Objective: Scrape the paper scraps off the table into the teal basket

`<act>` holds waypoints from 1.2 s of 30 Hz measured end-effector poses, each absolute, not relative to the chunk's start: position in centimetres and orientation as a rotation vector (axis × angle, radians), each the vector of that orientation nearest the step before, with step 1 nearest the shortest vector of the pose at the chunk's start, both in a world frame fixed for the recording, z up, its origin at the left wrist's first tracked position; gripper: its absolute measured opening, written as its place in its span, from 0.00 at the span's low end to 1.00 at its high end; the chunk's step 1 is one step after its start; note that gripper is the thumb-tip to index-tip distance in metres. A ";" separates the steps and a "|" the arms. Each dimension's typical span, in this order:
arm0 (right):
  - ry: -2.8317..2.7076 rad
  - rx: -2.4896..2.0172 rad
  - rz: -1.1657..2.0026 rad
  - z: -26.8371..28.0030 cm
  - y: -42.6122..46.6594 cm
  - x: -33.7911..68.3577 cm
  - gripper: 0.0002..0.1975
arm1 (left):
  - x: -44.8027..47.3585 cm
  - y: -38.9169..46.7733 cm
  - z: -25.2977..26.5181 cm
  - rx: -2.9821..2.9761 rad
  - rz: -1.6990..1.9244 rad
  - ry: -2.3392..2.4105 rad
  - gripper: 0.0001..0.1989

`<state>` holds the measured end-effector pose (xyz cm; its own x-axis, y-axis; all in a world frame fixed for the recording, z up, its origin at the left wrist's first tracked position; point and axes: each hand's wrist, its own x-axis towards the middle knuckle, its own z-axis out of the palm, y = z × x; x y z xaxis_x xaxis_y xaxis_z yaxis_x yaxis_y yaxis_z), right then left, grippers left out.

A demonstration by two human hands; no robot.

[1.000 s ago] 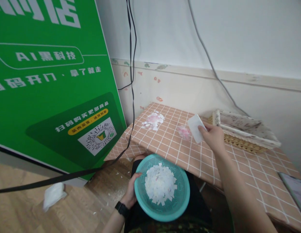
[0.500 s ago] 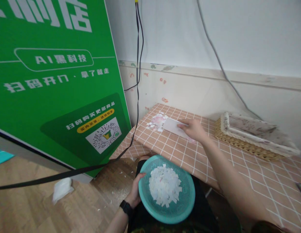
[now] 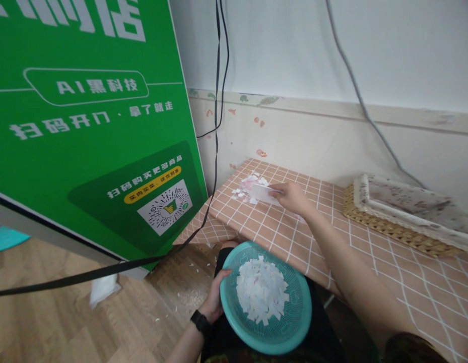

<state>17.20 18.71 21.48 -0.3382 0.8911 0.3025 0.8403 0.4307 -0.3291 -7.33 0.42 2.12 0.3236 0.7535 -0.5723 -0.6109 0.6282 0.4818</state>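
Observation:
On my lap rests a teal plastic basket with fine slots. A heap of small torn white paper pieces fills its middle. My left hand, with a dark watch on the wrist, grips the basket's left rim. Over the table, my right hand pinches a flat white strip that looks like paper or card. The strip's far end meets a small pile of white and pinkish paper scraps near the table's far left corner.
A checked brown cloth covers the table. A lined wicker basket stands against the wall at right. The green cabinet rises at left, with a black strap hanging before it. A white packet and scraps lie on the floor.
My right hand has shifted a little left with the white strip, which now slants and overlaps the scrap pile's edge. My left hand still holds the basket; the view has turned slightly.

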 end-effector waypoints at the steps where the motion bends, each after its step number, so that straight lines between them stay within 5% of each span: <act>1: -2.271 -1.459 0.164 21.5 18.8 17.1 0.15 | -7.3 0.4 2.2 0.192 0.901 0.861 0.15; 26: -2.405 -1.428 0.221 23.4 21.0 17.7 0.14 | -6.6 0.2 3.9 0.145 0.863 0.921 0.13; 36: -2.570 -1.377 0.503 26.2 20.0 19.8 0.12 | -6.5 0.2 5.7 0.121 0.828 0.972 0.15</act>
